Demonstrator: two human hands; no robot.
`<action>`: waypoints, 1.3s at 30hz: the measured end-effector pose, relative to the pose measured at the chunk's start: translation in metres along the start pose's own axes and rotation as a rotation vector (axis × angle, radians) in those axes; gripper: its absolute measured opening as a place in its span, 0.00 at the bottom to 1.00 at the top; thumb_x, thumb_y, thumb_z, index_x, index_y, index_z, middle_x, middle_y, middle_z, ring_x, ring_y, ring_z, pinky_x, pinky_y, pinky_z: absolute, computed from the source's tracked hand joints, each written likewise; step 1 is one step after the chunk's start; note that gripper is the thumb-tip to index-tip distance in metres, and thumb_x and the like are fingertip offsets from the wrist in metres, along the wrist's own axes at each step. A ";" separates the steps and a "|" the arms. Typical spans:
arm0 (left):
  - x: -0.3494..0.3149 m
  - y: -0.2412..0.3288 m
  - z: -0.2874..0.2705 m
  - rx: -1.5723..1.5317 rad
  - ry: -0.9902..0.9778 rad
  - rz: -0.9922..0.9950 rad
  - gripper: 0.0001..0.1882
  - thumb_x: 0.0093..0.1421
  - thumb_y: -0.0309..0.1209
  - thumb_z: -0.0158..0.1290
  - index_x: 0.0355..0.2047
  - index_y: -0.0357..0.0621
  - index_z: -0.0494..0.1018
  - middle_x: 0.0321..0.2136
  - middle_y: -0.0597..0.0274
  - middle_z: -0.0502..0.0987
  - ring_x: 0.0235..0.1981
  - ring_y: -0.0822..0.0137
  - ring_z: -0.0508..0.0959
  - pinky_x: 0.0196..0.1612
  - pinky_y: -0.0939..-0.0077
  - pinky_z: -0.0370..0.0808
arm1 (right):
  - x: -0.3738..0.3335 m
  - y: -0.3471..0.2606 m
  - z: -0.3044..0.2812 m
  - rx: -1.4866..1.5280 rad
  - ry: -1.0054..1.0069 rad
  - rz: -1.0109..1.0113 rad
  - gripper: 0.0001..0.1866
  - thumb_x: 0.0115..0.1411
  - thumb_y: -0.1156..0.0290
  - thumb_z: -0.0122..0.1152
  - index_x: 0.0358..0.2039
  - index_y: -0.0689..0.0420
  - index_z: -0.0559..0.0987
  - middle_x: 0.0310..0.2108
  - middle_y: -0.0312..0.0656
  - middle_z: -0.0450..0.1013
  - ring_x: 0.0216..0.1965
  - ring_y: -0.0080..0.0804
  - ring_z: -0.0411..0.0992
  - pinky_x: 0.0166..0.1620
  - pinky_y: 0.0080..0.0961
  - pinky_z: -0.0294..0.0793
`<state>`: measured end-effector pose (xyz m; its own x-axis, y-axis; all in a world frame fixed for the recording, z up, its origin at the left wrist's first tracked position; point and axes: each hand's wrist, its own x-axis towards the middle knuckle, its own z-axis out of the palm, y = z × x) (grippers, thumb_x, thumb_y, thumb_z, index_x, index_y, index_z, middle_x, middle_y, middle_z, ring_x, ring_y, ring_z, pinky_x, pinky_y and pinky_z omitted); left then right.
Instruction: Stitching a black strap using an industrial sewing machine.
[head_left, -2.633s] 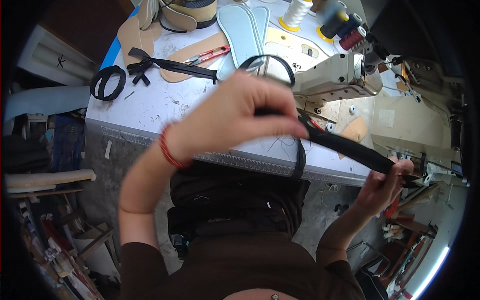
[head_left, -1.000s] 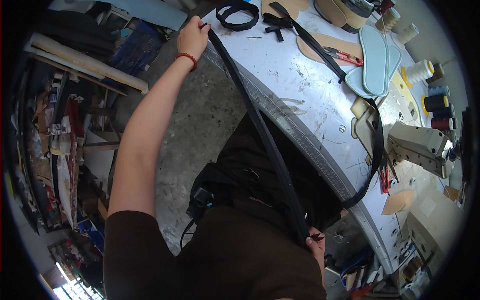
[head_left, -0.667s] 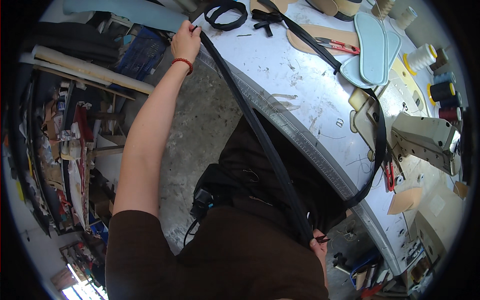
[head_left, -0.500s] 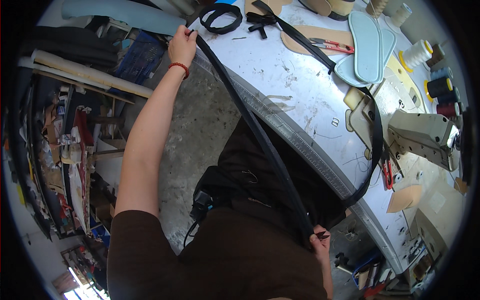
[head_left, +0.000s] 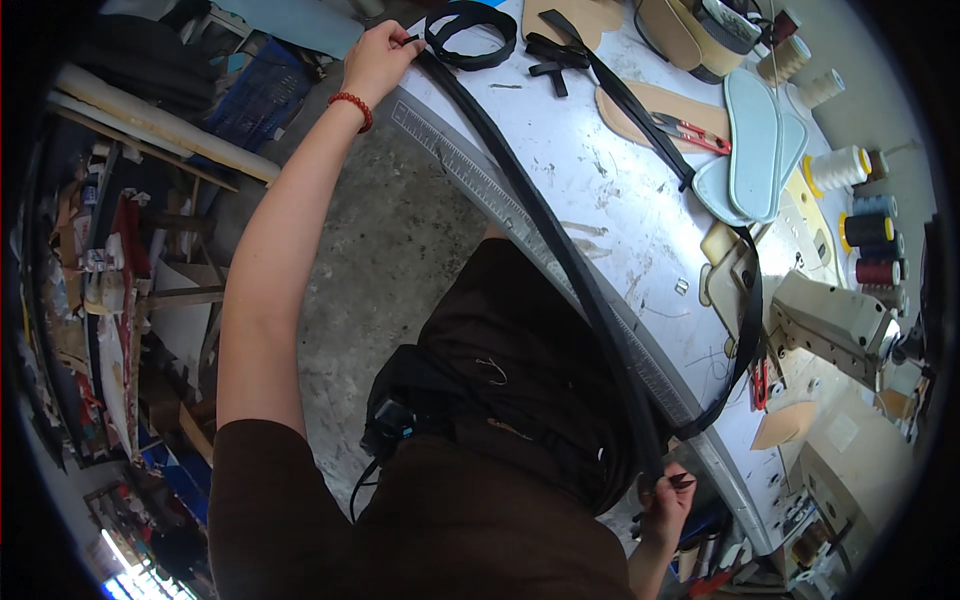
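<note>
Left hand [head_left: 378, 58] and right hand [head_left: 668, 500] each pinching one end of black strap [head_left: 545, 225], stretched lengthwise along table [head_left: 600, 190] edge.

You stood over rough grey concrete floor [head_left: 400, 250]. White scuffed worktable [head_left: 600, 190] ran along your right. Cluttered timber planks [head_left: 150, 120] and shelves [head_left: 90, 300] crowded your left.
</note>
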<state>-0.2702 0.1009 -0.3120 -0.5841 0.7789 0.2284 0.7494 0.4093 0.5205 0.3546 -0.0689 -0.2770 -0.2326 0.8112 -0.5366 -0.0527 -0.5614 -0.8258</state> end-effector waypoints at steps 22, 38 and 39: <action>-0.009 0.008 0.011 -0.176 0.278 0.229 0.11 0.53 0.29 0.59 0.38 0.46 0.73 0.32 0.68 0.76 0.31 0.71 0.72 0.39 0.78 0.71 | 0.034 -0.105 0.037 -0.547 0.314 0.232 0.14 0.59 0.74 0.59 0.19 0.55 0.68 0.13 0.26 0.59 0.13 0.12 0.54 0.16 0.13 0.49; -0.011 0.006 0.014 -0.087 0.285 0.194 0.09 0.56 0.32 0.58 0.37 0.44 0.77 0.36 0.64 0.76 0.35 0.65 0.76 0.40 0.74 0.72 | 0.036 -0.093 0.031 -0.836 0.398 -0.140 0.06 0.57 0.81 0.59 0.30 0.59 0.70 0.17 0.27 0.57 0.20 0.10 0.52 0.22 0.13 0.46; -0.011 0.005 0.014 -0.088 0.283 0.193 0.09 0.56 0.32 0.58 0.37 0.44 0.77 0.36 0.64 0.76 0.35 0.65 0.76 0.40 0.74 0.72 | 0.036 -0.095 0.035 -0.837 0.399 -0.138 0.06 0.57 0.81 0.59 0.30 0.59 0.70 0.17 0.27 0.57 0.20 0.10 0.52 0.22 0.13 0.46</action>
<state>-0.2554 0.1017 -0.3235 -0.5067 0.6704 0.5420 0.8319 0.2153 0.5114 0.3168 0.0079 -0.2123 0.0820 0.9450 -0.3166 0.6968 -0.2815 -0.6597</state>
